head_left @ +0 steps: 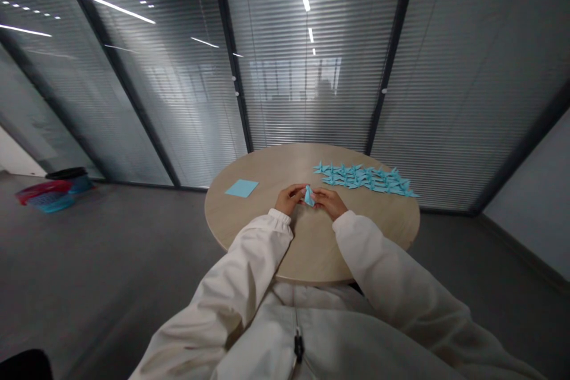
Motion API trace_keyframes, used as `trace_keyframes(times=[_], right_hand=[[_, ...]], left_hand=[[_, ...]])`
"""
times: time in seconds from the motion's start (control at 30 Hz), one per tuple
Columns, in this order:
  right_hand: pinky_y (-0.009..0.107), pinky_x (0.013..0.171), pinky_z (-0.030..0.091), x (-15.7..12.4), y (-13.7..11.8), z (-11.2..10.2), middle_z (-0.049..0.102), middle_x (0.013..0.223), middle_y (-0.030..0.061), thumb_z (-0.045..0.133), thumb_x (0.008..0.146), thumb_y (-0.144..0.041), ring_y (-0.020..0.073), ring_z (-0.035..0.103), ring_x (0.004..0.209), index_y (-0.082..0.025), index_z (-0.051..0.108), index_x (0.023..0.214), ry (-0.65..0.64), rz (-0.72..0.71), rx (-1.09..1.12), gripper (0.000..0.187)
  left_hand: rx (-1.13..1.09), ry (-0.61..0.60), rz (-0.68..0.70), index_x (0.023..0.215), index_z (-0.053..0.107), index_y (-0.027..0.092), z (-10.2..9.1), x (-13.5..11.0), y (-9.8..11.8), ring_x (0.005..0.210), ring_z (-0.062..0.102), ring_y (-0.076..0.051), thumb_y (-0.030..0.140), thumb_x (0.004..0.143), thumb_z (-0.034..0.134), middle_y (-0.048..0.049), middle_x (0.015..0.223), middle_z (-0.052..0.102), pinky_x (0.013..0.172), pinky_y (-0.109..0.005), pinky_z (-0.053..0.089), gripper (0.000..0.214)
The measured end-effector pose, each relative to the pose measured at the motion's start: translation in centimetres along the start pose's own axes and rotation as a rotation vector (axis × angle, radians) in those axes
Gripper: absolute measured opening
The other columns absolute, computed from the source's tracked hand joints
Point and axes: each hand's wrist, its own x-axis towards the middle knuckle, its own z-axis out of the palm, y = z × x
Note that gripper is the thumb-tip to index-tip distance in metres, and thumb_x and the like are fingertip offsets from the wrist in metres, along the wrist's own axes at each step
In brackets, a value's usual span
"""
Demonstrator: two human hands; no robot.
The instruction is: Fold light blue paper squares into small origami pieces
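Both of my hands meet over the middle of a round wooden table (276,231). My left hand (289,198) and my right hand (330,201) pinch a small piece of folded light-blue paper (309,195) between their fingertips, just above the tabletop. A flat light-blue paper sheet (241,188) lies to the left of my hands. Several folded blue paper figures (365,178) lie in rows at the back right of the table. My arms are in cream sleeves.
Glass walls with closed blinds (312,71) stand right behind the table. Stacked red and blue plastic basins (53,193) sit on the grey floor at the far left. A dark object (22,365) shows at the bottom left corner.
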Motion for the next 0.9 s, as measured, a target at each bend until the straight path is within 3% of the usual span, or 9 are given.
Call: trace_keyframes(times=[0.27, 0.57, 0.73, 0.9], right_hand=[[0.026, 0.053, 0.047, 0.06, -0.15, 0.20, 0.066, 0.071, 0.0027, 0.075, 0.053, -0.041, 0.0160, 0.059, 0.063, -0.016, 0.066, 0.077, -0.015, -0.025, -0.048, 0.036], [0.025, 0.052, 0.045, 0.06, -0.29, 0.21, 0.066, 0.068, 0.0019, 0.075, 0.052, -0.038, 0.0155, 0.059, 0.061, -0.016, 0.066, 0.077, 0.006, -0.007, -0.105, 0.034], [0.028, 0.059, 0.048, 0.11, -0.09, 0.16, 0.065, 0.066, 0.0010, 0.075, 0.051, -0.035, 0.0156, 0.059, 0.061, -0.017, 0.066, 0.072, 0.070, -0.062, -0.125, 0.029], [0.031, 0.068, 0.049, 0.11, -0.07, 0.36, 0.067, 0.068, 0.0008, 0.077, 0.047, -0.035, 0.0163, 0.061, 0.064, -0.018, 0.065, 0.070, 0.090, -0.079, -0.131, 0.031]], left_hand=[[0.084, 0.055, 0.047, 0.084, 0.067, 0.012, 0.14, -0.14, 0.31, 0.066, 0.059, -0.013, 0.045, 0.066, 0.064, -0.0057, 0.076, 0.065, 0.054, -0.022, 0.051, 0.038], [0.082, 0.056, 0.026, 0.077, 0.065, 0.012, -0.04, -0.03, 0.01, 0.059, 0.056, -0.011, 0.058, 0.069, 0.057, -0.0025, 0.065, 0.060, 0.054, -0.022, 0.049, 0.047], [0.144, 0.080, 0.063, 0.083, 0.066, 0.013, -0.04, 0.16, -0.38, 0.065, 0.058, -0.012, 0.042, 0.051, 0.077, -0.0027, 0.071, 0.063, 0.063, -0.024, 0.048, 0.045], [0.209, 0.116, 0.106, 0.080, 0.069, 0.015, -0.14, 0.10, -0.53, 0.067, 0.059, -0.013, 0.039, 0.056, 0.074, -0.0035, 0.071, 0.065, 0.067, -0.025, 0.048, 0.034]])
